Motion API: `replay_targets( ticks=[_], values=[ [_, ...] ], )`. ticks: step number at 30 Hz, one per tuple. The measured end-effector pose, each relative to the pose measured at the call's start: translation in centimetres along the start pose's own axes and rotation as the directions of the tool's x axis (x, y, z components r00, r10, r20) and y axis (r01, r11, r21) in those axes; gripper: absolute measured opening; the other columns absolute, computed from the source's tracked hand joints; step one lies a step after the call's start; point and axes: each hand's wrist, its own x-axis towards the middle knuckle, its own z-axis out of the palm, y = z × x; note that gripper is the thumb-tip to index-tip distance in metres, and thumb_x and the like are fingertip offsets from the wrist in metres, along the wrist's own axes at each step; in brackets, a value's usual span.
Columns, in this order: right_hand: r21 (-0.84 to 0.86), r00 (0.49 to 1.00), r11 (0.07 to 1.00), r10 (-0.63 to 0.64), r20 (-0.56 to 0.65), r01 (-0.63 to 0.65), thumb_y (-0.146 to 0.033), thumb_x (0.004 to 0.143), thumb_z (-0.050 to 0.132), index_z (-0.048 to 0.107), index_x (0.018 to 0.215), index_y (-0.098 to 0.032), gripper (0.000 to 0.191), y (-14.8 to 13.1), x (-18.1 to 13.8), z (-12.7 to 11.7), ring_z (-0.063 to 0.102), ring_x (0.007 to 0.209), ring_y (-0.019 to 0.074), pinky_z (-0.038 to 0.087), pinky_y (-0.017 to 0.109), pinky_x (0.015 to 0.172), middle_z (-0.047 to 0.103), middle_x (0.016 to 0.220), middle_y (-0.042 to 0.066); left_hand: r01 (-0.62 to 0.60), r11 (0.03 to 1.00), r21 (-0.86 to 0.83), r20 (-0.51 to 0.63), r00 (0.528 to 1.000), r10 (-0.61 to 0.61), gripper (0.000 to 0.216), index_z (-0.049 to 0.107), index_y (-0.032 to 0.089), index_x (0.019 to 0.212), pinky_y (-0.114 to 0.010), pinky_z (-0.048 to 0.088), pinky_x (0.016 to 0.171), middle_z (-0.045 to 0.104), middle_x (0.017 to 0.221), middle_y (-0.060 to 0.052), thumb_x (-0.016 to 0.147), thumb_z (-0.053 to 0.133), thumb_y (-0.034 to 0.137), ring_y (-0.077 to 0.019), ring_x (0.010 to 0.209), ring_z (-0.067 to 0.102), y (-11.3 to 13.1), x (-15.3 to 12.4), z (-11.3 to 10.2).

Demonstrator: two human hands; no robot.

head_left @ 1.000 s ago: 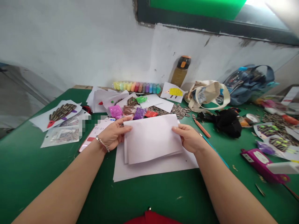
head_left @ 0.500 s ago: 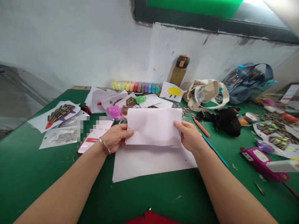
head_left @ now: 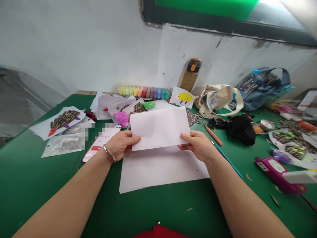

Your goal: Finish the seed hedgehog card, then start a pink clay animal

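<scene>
Between my two hands is a sheet of white paper point(head_left: 159, 129), held up by its short sides and slightly tilted, its right end higher. My left hand point(head_left: 122, 143) pinches the lower left edge, thumb in front and fingers behind. At the lower right edge my right hand point(head_left: 195, 142) grips it the same way. Beneath it, more white paper point(head_left: 160, 172) lies flat on the green table point(head_left: 148, 211). A phone point(head_left: 101, 143) with a lit screen lies beside my left hand. Near my right hand are an orange tool point(head_left: 213, 135) and a blue pen-like stick point(head_left: 228, 160).
At the left lies a seed-covered hedgehog picture point(head_left: 64, 120) over bags of seeds point(head_left: 65, 145). Along the wall stand a row of coloured clay packs point(head_left: 143, 92), a yellow hedgehog drawing point(head_left: 183, 97) and a bottle point(head_left: 190, 75). Rightward are a cloth bag point(head_left: 220, 99) and a magenta device point(head_left: 279, 173).
Both hands have shifted the held paper a little up and to the left. Its right end has risen, so it now tilts.
</scene>
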Motion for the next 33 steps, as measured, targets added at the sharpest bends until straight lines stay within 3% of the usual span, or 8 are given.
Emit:
replay_targets(
  ticks=[8, 15, 21, 25, 27, 29, 31, 33],
  values=[
    [0.036, 1.0, 0.999, -0.014, 0.019, 0.013, -0.042, 0.071, 0.079, 0.068, 0.077, -0.014, 0.03, -0.2, 0.1, -0.2, 0.062, 0.054, 0.0112, 0.053, 0.023, 0.053, 0.065, 0.067, 0.002, -0.047, 0.998, 0.031, -0.051, 0.997, 0.049, 0.035, 0.068, 0.02, 0.085, -0.023, 0.055, 0.051, 0.068, 0.079, 0.0, 0.057, 0.085, 0.031, -0.0153, 0.067, 0.063, 0.1, 0.3, -0.3],
    [-0.088, 0.995, 0.993, -0.084, -0.061, 0.079, -0.048, 0.07, 0.078, 0.064, 0.07, -0.014, 0.036, -0.1, 0.2, -0.2, 0.059, 0.049, 0.0104, 0.047, 0.022, 0.049, 0.064, 0.06, 0.002, -0.101, 0.992, 0.079, -0.062, 0.992, 0.106, 0.036, 0.068, 0.02, 0.085, -0.025, 0.054, 0.053, 0.068, 0.082, -0.002, 0.058, 0.084, 0.037, -0.0169, 0.07, 0.063, 0.1, 0.3, -0.2],
    [-0.179, 0.987, 0.979, -0.119, -0.112, 0.098, -0.05, 0.07, 0.076, 0.062, 0.069, -0.016, 0.037, 0.1, 0.3, -0.4, 0.058, 0.048, 0.0118, 0.042, 0.022, 0.047, 0.06, 0.052, 0.0, -0.185, 0.972, 0.146, -0.093, 0.975, 0.2, 0.034, 0.068, 0.02, 0.08, -0.025, 0.055, 0.052, 0.066, 0.076, 0.0, 0.059, 0.082, 0.043, -0.0161, 0.067, 0.061, 0.0, 0.3, 0.0],
    [-0.221, 0.998, 0.975, -0.051, -0.047, 0.039, -0.048, 0.069, 0.077, 0.063, 0.068, -0.017, 0.035, 0.1, 0.4, -0.6, 0.059, 0.053, 0.0137, 0.042, 0.024, 0.049, 0.056, 0.053, -0.002, -0.324, 0.892, 0.315, -0.065, 0.93, 0.361, 0.034, 0.07, 0.019, 0.08, -0.024, 0.051, 0.052, 0.067, 0.071, 0.0, 0.062, 0.079, 0.046, -0.0159, 0.061, 0.059, 0.6, -0.1, -0.8],
    [-0.279, 0.993, 0.958, -0.09, -0.076, 0.065, -0.048, 0.072, 0.075, 0.066, 0.074, -0.017, 0.032, 0.0, 0.5, -0.9, 0.059, 0.057, 0.014, 0.044, 0.026, 0.053, 0.061, 0.06, 0.0, -0.369, 0.828, 0.422, -0.034, 0.906, 0.421, 0.034, 0.07, 0.017, 0.079, -0.024, 0.049, 0.054, 0.069, 0.072, -0.002, 0.063, 0.08, 0.046, -0.0172, 0.064, 0.06, 1.2, -0.7, -1.3],
    [-0.309, 0.955, 0.936, -0.233, -0.184, 0.169, -0.047, 0.074, 0.073, 0.07, 0.087, -0.019, 0.031, -0.4, 0.4, -1.2, 0.063, 0.072, 0.0169, 0.047, 0.028, 0.062, 0.069, 0.08, 0.004, -0.372, 0.8, 0.47, -0.019, 0.902, 0.431, 0.033, 0.071, 0.017, 0.076, -0.024, 0.047, 0.055, 0.069, 0.073, -0.004, 0.061, 0.081, 0.043, -0.0183, 0.066, 0.06, 1.8, -1.4, -1.5],
    [-0.318, 0.887, 0.903, -0.377, -0.265, 0.289, -0.046, 0.075, 0.072, 0.069, 0.103, -0.024, 0.036, -1.0, 0.1, -1.6, 0.063, 0.094, 0.0213, 0.049, 0.032, 0.076, 0.07, 0.105, 0.005, -0.36, 0.819, 0.447, 0.058, 0.925, 0.375, 0.031, 0.07, 0.017, 0.074, -0.025, 0.046, 0.053, 0.068, 0.072, -0.004, 0.061, 0.081, 0.044, -0.0189, 0.064, 0.059, 2.2, -2.1, -1.4],
    [-0.307, 0.868, 0.879, -0.441, -0.228, 0.366, -0.048, 0.077, 0.07, 0.068, 0.11, -0.027, 0.039, -1.7, -0.5, -1.9, 0.06, 0.107, 0.0242, 0.047, 0.035, 0.086, 0.068, 0.114, 0.005, -0.342, 0.823, 0.455, 0.153, 0.94, 0.306, 0.028, 0.069, 0.018, 0.071, -0.025, 0.044, 0.052, 0.065, 0.069, -0.003, 0.063, 0.078, 0.044, -0.0181, 0.062, 0.057, 2.2, -2.7, -0.8]
  ],
)
